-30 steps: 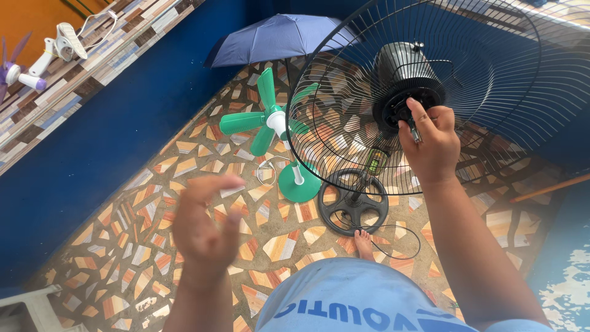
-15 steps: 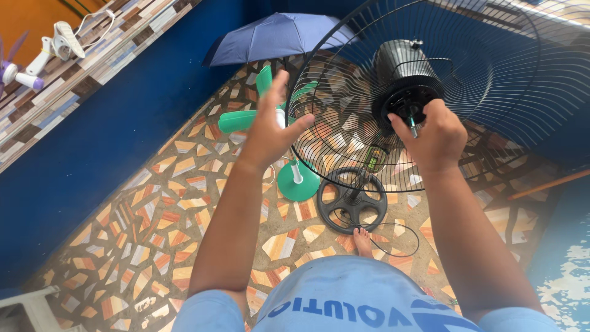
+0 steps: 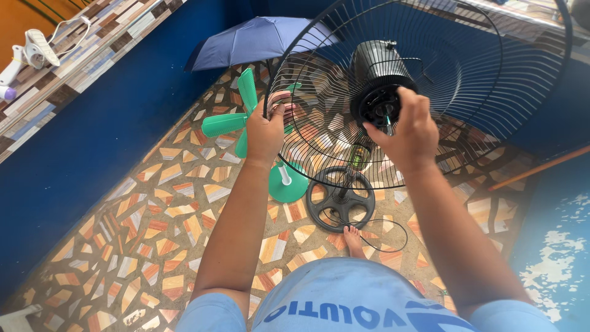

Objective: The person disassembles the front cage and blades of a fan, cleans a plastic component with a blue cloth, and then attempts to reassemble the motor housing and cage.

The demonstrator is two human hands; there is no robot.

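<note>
Black wire fan guard [image 3: 430,92], standing on its pole over the round black base [image 3: 341,198] on the mosaic floor [image 3: 153,215]. The left hand [image 3: 265,132] is closed on the guard's left rim; the right hand [image 3: 410,132] has its fingers gathered at the hub of the black motor [image 3: 376,74], though what they pinch cannot be told. By judgement, the guard is light but springy, its thin wires apt to bend, so the stouter outer rim is the sound place to hold; the motor carries most of the weight and makes the stand top-heavy. A thin black cord [image 3: 384,237] loops on the floor beside a bare foot [image 3: 353,241]. Behind the guard lie green fan blades [image 3: 236,120] and a green round cap [image 3: 287,182]; farther off, a blue umbrella [image 3: 258,40]. No packages or signs show, only lettering on the person's blue shirt [image 3: 344,301].
</note>
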